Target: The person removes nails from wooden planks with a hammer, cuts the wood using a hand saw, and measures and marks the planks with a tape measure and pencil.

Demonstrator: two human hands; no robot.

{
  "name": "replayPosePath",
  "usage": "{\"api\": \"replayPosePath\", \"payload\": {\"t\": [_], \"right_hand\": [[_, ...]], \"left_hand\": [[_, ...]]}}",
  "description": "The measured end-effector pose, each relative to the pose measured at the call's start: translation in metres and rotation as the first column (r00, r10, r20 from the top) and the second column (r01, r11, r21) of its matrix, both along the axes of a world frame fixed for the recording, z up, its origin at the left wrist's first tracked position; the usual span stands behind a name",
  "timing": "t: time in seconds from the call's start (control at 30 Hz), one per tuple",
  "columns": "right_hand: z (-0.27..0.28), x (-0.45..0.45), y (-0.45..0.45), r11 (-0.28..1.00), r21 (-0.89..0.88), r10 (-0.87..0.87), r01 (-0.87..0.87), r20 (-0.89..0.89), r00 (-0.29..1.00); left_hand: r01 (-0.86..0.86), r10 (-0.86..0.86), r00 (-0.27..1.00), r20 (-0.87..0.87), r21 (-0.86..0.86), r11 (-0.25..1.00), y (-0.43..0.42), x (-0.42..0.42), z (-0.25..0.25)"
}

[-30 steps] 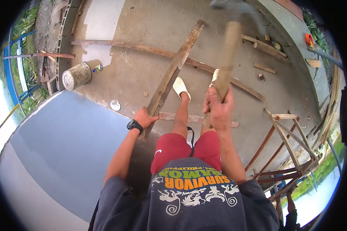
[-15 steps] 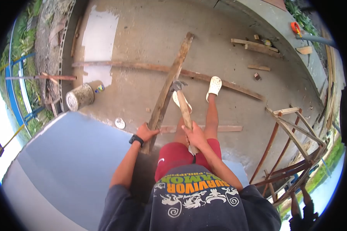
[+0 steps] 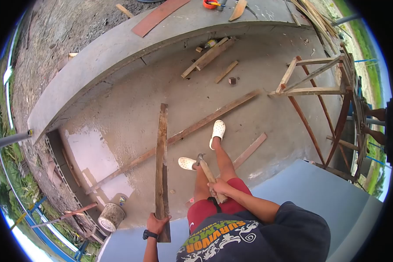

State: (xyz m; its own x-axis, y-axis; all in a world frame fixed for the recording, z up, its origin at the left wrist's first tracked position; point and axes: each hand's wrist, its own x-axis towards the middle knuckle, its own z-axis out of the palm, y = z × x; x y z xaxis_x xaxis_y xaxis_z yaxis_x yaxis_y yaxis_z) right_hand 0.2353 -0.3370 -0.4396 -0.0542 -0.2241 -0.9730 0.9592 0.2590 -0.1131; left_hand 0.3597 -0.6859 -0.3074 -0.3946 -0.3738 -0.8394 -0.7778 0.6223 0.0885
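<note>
My left hand (image 3: 157, 225) is closed around the near end of a long wooden plank (image 3: 161, 161), with a dark watch on that wrist. The plank points away from me and crosses above or on another long board (image 3: 218, 115) lying on the floor; whether they touch, I cannot tell. In front of my red shorts, my right hand (image 3: 221, 187) grips a hammer (image 3: 208, 173) by its wooden handle, its metal head pointing away from me. My feet, in white clogs (image 3: 218, 129), rest apart near the long board.
A stained bucket (image 3: 112, 217) stands at lower left. Wood offcuts (image 3: 215, 54) lie toward the low concrete wall (image 3: 96, 56), which bears a reddish board (image 3: 159, 17) and an orange container (image 3: 211, 4). A wooden frame (image 3: 314, 91) stands at right. A flat reddish strip (image 3: 249, 150) lies near my leg.
My view has turned toward the right, bringing more of the curved wall and the wooden frame into sight. The held plank now looks more upright in view. Both hands keep their hold.
</note>
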Motion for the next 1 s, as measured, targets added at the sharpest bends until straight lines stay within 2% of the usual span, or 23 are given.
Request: {"api": "replayPosePath", "payload": {"t": [0.1,0.17,0.23,0.3,0.37,0.43,0.5,0.6,0.7,0.73,0.77,0.83,0.9,1.0], "right_hand": [[-0.006,-0.009,0.017,0.998,0.061,-0.019,0.015,0.054,0.998],[-0.008,-0.017,0.032,0.997,0.031,-0.073,0.071,0.074,0.995],[-0.01,-0.026,0.049,0.992,0.009,-0.123,0.122,0.091,0.988],[-0.02,-0.037,0.063,0.991,0.028,-0.133,0.132,0.027,0.991],[-0.019,-0.054,0.074,0.986,0.051,-0.159,0.157,0.025,0.987],[-0.016,-0.073,0.086,0.98,0.079,-0.185,0.183,0.015,0.983],[-0.015,-0.091,0.095,0.972,0.112,-0.207,0.207,-0.015,0.978],[-0.02,-0.109,0.11,0.951,0.128,-0.272,0.282,-0.093,0.958],[-0.036,-0.124,0.129,0.934,0.045,-0.349,0.355,-0.113,0.93],[-0.038,-0.13,0.135,0.918,0.034,-0.39,0.395,-0.091,0.916],[-0.031,-0.149,0.142,0.923,0.012,-0.381,0.384,-0.102,0.919],[0.003,-0.195,0.152,0.88,0.04,-0.468,0.473,-0.086,0.879],[0.011,-0.216,0.161,0.897,0.038,-0.434,0.44,-0.115,0.894],[0.01,-0.25,0.171,0.91,0.053,-0.398,0.412,-0.176,0.901]], "left_hand": [[0.089,-0.089,0.995,0.043,0.003,0.996,0.012,-0.023,0.007],[0.091,-0.095,0.995,0.03,0.105,0.99,0.028,-0.047,0.006],[0.115,-0.12,0.992,0.042,0.113,0.987,0.047,-0.076,0.001],[0.182,-0.187,0.982,0.009,0.181,0.966,0.074,-0.133,-0.004],[0.188,-0.196,0.981,0.015,0.227,0.956,0.093,-0.183,-0.026],[0.254,-0.248,0.967,-0.056,0.253,0.933,0.113,-0.241,-0.048],[0.324,-0.306,0.945,-0.114,0.231,0.917,0.129,-0.298,-0.072],[0.394,-0.379,0.919,-0.109,0.215,0.894,0.165,-0.399,-0.062],[0.427,-0.399,0.9,-0.177,0.175,0.887,0.178,-0.435,-0.056],[0.403,-0.359,0.908,-0.216,0.221,0.888,0.18,-0.439,-0.046],[0.397,-0.351,0.908,-0.227,0.2,0.896,0.177,-0.438,-0.03],[0.417,-0.374,0.894,-0.245,0.155,0.895,0.159,-0.422,0.022],[0.267,-0.244,0.963,-0.119,0.268,0.926,0.146,-0.411,0.078],[0.193,-0.172,0.981,-0.094,0.302,0.933,0.12,-0.369,0.148]]}}
